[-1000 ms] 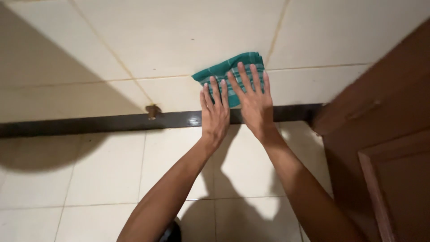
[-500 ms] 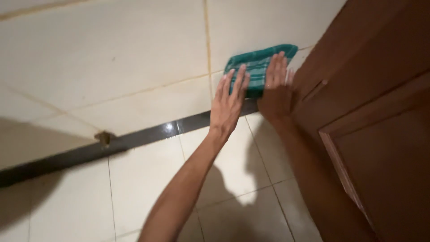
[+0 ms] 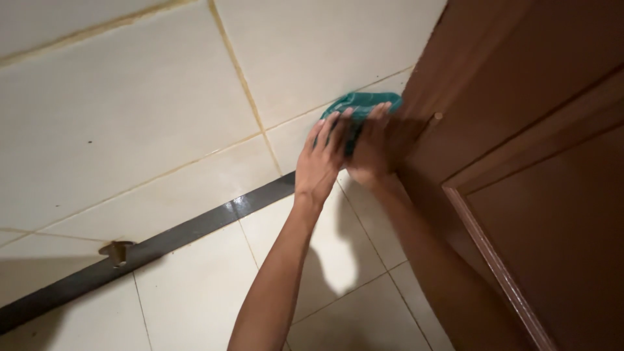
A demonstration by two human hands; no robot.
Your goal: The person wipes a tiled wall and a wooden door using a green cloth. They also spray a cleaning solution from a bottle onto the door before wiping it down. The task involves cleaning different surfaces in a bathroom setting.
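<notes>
Left hand [image 3: 323, 159]: fingers spread, flat on the cloth [image 3: 361, 104]. Right hand [image 3: 372, 148]: fingers spread, pressing the same cloth, blurred. Cloth: teal, bunched beyond the fingertips, against the tiled wall [image 3: 130, 117], just beside the door [image 3: 520, 130] edge. Dark strip [image 3: 195, 227]: below the wrists. Step, as judged: wiping tile near the door. Next move calls for steady pressure, keeping the cloth clear of the door.

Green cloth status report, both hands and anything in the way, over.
Left hand and right hand flat on green cloth, pressed to the tiled floor. Brown wooden door right beside the cloth.
</notes>
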